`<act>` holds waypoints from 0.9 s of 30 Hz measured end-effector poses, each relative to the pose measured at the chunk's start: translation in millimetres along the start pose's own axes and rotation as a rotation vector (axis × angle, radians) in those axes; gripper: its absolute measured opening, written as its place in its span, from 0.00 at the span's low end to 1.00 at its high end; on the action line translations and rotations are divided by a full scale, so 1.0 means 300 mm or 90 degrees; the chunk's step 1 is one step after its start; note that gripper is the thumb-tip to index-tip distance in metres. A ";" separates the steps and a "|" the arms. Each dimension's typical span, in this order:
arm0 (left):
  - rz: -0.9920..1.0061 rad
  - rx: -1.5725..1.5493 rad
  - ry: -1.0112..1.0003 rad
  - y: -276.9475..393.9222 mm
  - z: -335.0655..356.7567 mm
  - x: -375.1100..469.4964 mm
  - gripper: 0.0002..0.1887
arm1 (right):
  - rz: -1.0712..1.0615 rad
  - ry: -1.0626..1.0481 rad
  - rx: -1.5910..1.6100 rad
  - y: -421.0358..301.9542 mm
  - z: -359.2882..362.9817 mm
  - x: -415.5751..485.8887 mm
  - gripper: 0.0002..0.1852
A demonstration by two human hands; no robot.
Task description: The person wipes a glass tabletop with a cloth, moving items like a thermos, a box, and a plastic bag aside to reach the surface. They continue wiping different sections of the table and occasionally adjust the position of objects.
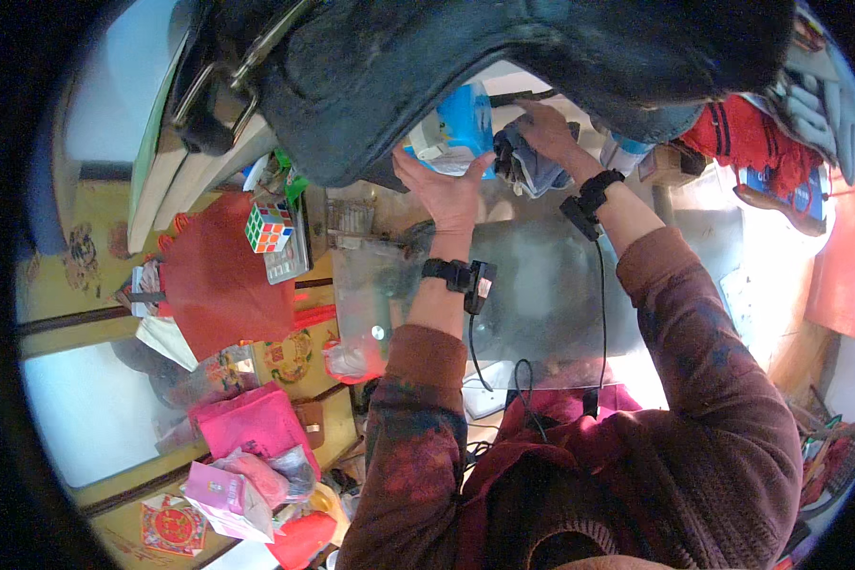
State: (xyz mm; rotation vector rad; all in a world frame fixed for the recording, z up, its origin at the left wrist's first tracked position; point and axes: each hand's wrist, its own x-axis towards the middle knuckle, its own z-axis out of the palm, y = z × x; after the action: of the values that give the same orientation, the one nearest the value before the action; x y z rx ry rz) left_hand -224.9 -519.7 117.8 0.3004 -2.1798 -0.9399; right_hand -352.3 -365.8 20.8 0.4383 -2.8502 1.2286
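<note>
My left hand (pixel 442 189), fingers spread, is at the near edge of a blue and white package (pixel 467 121); whether it touches the package is unclear. A small whitish object (pixel 428 139) lies between that hand and the package. Just to the right, my right hand (pixel 550 135) reaches over a bundle of dark and grey-blue fabric (pixel 531 164), its fingertips partly hidden near a dark strip. I cannot tell if it grips anything. Each wrist wears a black strap with a cabled device.
Dark garments (pixel 413 64) hang overhead. A glass-like tabletop (pixel 541 285) spreads below my forearms. To the left are a Rubik's cube (pixel 268 228), a calculator (pixel 288 260) and a red bag (pixel 228 278). Red fabric (pixel 748 142) and grey gloves (pixel 816 107) hang at the right.
</note>
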 end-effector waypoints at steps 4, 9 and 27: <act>0.033 0.051 0.069 0.009 0.049 -0.006 0.69 | -0.196 0.103 0.209 -0.054 0.028 0.146 0.26; -0.054 0.061 0.045 0.063 0.056 0.018 0.67 | -0.214 0.041 0.354 -0.201 0.020 0.174 0.29; -0.087 0.017 -0.036 0.017 -0.647 -0.437 0.54 | -0.048 -0.091 0.377 -0.544 -0.042 -0.552 0.24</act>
State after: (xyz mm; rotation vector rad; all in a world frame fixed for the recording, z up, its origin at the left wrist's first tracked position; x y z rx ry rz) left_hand 4.9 -558.7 141.5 0.4449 -2.2470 -1.0063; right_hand -152.5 -421.8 126.6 0.6516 -2.4878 2.0909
